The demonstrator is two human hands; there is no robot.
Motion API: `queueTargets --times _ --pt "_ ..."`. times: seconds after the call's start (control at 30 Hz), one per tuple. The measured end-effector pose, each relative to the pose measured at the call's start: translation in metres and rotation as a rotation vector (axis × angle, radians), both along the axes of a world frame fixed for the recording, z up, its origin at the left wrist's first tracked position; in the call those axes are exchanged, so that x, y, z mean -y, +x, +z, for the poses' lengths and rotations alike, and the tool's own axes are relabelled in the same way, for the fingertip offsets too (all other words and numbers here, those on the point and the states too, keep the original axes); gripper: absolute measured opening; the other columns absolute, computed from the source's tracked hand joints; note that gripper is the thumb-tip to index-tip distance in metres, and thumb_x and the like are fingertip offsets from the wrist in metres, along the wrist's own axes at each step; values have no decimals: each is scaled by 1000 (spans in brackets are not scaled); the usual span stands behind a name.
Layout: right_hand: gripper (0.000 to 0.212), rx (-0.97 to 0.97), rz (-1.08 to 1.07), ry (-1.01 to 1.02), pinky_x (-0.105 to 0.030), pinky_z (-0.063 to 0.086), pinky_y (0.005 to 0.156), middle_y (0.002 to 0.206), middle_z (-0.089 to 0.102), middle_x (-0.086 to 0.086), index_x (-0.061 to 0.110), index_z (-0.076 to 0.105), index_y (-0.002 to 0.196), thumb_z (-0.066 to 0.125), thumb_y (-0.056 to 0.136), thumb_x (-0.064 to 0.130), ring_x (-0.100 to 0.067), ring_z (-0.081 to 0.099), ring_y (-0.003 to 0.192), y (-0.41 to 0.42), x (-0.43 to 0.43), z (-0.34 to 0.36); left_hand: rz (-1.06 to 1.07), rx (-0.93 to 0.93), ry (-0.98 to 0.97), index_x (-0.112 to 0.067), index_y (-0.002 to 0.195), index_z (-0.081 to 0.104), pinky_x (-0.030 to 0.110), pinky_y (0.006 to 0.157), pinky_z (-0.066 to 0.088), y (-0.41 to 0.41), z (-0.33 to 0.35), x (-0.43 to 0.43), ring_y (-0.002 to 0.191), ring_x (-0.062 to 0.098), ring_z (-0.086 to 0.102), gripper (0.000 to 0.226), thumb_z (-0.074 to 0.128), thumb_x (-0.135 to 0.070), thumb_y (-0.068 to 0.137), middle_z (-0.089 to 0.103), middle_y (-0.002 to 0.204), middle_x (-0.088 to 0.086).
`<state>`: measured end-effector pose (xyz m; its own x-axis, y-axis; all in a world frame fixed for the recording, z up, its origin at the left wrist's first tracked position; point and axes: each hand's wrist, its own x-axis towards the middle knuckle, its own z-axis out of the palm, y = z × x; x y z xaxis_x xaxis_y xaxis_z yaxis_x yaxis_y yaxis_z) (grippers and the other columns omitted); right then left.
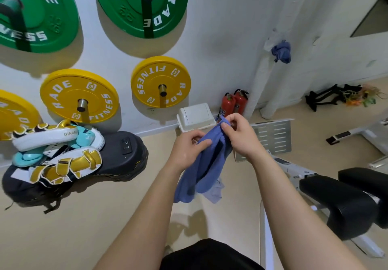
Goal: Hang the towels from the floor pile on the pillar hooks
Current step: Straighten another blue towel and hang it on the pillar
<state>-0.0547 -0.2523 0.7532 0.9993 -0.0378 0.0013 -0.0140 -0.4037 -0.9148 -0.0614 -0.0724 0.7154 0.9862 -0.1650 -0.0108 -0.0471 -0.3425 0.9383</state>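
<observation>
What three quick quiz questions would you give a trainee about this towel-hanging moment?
1. True or false: the left hand and the right hand both pinch the blue towel.
2. What hangs on the white pillar? A: a second blue towel. B: a boxing pad. C: a yellow plate.
3. How many red fire extinguishers stand by the wall?

Key: 1 true; 2 A; 3 two.
</observation>
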Motion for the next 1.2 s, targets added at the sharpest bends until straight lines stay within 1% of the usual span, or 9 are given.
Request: queueTargets --times 0.17,0.33,0.43,0.53,0.6,0.7,0.9,1.03,1.2 --pt "16 56 -68 145 -24 40 63 68 51 9 22 53 85 56 98 14 -6 46 64 8 10 11 -46 -86 110 -18 73 61 19 56 32 -8 -20 -16 54 1 38 23 61 -20 97 46 58 -12" --pt "15 130 -80 10 -20 43 69 81 61 0 25 56 86 62 92 12 -10 53 73 9 23 14 76 -11 86 -25 78 63 21 63 38 -2 -16 -29 64 6 47 20 59 -19 97 57 70 -7" --pt "25 59 77 -158 -31 46 69 85 65 -12 36 61 104 68 87 19 -14 53 70 7 22 5 77 87 93 -23 88 68 22 64 41 9 8 -25 69 7 52 13 59 -24 97 64 76 -1" --pt "41 26 205 -173 -37 52 73 87 68 -16 39 63 122 71 85 24 -20 59 72 2 12 1 13 159 140 -22 90 71 19 65 42 14 26 -13 69 2 54 12 61 -25 97 66 77 -8" --pt "28 22 226 -157 -37 54 76 89 74 -5 32 70 113 72 86 25 -19 67 80 -1 7 1 -24 190 141 -19 92 72 13 68 43 13 31 -4 75 -3 58 11 62 -23 96 68 81 -12" --pt "4 58 190 -174 -40 52 71 81 73 0 21 73 89 69 88 22 -12 61 72 0 8 1 -23 196 104 -21 91 72 8 70 43 10 31 0 79 -8 59 8 64 -20 95 67 82 -14" --pt "12 181 74 -85 -38 53 74 80 70 2 25 67 81 63 90 19 -12 61 75 4 10 13 -35 101 71 -23 81 64 19 59 39 8 23 -5 63 4 49 19 59 -24 99 59 71 -7" --pt "10 217 -73 4 -32 50 74 84 70 -7 12 69 88 62 94 14 -14 61 78 9 19 29 -10 11 129 -25 66 51 19 54 29 1 11 -24 57 3 37 36 53 -21 101 43 60 -10" --pt "8 147 -186 -227 -27 44 66 80 69 -4 17 70 86 65 91 19 -15 60 74 10 36 22 40 -24 150 -18 81 64 29 64 36 -3 0 -44 66 10 47 21 56 -21 99 57 71 -6"
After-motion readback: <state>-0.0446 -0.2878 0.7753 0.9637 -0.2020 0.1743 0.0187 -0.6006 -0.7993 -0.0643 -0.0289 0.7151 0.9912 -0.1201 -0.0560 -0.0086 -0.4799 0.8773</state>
